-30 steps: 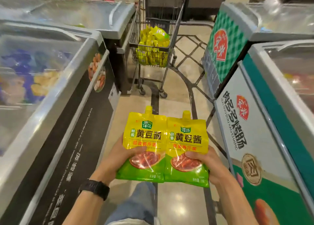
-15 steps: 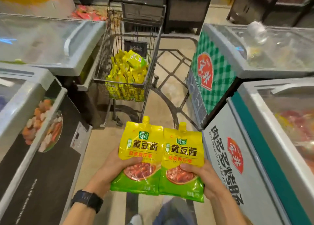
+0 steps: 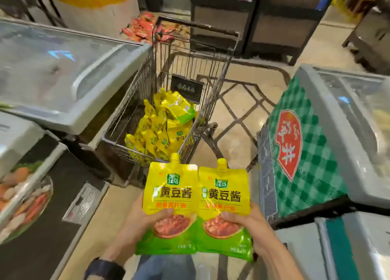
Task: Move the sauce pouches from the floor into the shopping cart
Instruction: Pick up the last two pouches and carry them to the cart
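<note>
I hold two yellow-and-green sauce pouches upright and side by side in front of me. My left hand [image 3: 135, 224] grips the left pouch [image 3: 171, 193] at its lower edge, thumb on the front. My right hand [image 3: 251, 222] grips the right pouch [image 3: 223, 197] the same way. Just beyond the pouches stands the wire shopping cart [image 3: 213, 102], its near corner almost under their spouts. A heap of several matching yellow pouches [image 3: 162, 129] lies inside the cart.
Chest freezers line both sides of the aisle: a grey one [image 3: 63, 79] on the left touching the cart, a green-checked one [image 3: 306, 153] on the right. Red packets [image 3: 143, 28] lie on the floor beyond the cart. Tiled floor [image 3: 238, 115] shows right of the cart.
The cart has come much closer, from far down the aisle to just in front of the pouches. Both hands keep the same grip on the two pouches.
</note>
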`<state>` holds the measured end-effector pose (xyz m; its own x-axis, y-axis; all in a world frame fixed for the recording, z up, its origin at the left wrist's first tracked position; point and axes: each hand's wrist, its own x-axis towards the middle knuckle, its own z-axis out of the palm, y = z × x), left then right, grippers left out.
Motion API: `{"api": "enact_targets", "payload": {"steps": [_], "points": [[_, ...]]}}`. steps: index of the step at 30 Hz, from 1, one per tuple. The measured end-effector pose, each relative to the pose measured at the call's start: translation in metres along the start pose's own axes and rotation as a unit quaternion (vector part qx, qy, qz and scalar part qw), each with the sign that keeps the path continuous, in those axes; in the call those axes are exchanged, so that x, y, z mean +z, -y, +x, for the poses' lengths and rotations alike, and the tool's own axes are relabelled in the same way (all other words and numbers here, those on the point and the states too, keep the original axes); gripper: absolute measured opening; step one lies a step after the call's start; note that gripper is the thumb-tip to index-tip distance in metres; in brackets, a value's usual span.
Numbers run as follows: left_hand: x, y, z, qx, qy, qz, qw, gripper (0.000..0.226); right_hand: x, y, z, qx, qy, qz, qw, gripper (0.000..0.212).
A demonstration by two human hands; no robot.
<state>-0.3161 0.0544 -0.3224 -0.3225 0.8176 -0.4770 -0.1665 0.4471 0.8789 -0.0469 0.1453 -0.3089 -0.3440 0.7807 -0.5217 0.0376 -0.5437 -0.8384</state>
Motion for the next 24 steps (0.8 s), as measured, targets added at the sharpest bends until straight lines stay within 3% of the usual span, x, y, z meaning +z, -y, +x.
{"api": "enact_targets", "payload": {"steps": [6, 8, 11, 14, 19, 24], "points": [[0.001, -0.046, 0.097, 0.034, -0.133, -0.036, 0.990, 0.110, 0.017, 0.074, 0.142, -0.035, 0.023, -0.103, 0.994, 0.104], [0.000, -0.065, 0.135, 0.056, -0.166, -0.039, 0.984, 0.110, 0.022, 0.099, 0.182, -0.046, 0.022, -0.126, 0.991, 0.095], [-0.001, -0.088, 0.193, 0.056, -0.195, -0.037, 0.978, 0.098, 0.026, 0.137, 0.234, -0.054, 0.016, -0.159, 0.986, 0.064], [-0.001, -0.112, 0.247, 0.056, -0.228, -0.036, 0.971, 0.084, 0.027, 0.179, 0.287, -0.067, 0.012, -0.201, 0.977, 0.083], [0.000, -0.128, 0.320, 0.054, -0.303, -0.050, 0.950, 0.073, 0.051, 0.232, 0.386, -0.076, 0.046, -0.262, 0.961, 0.043], [0.000, -0.127, 0.383, 0.008, -0.396, -0.039, 0.917, 0.079, 0.075, 0.252, 0.507, -0.074, 0.111, -0.352, 0.926, 0.037]]}}
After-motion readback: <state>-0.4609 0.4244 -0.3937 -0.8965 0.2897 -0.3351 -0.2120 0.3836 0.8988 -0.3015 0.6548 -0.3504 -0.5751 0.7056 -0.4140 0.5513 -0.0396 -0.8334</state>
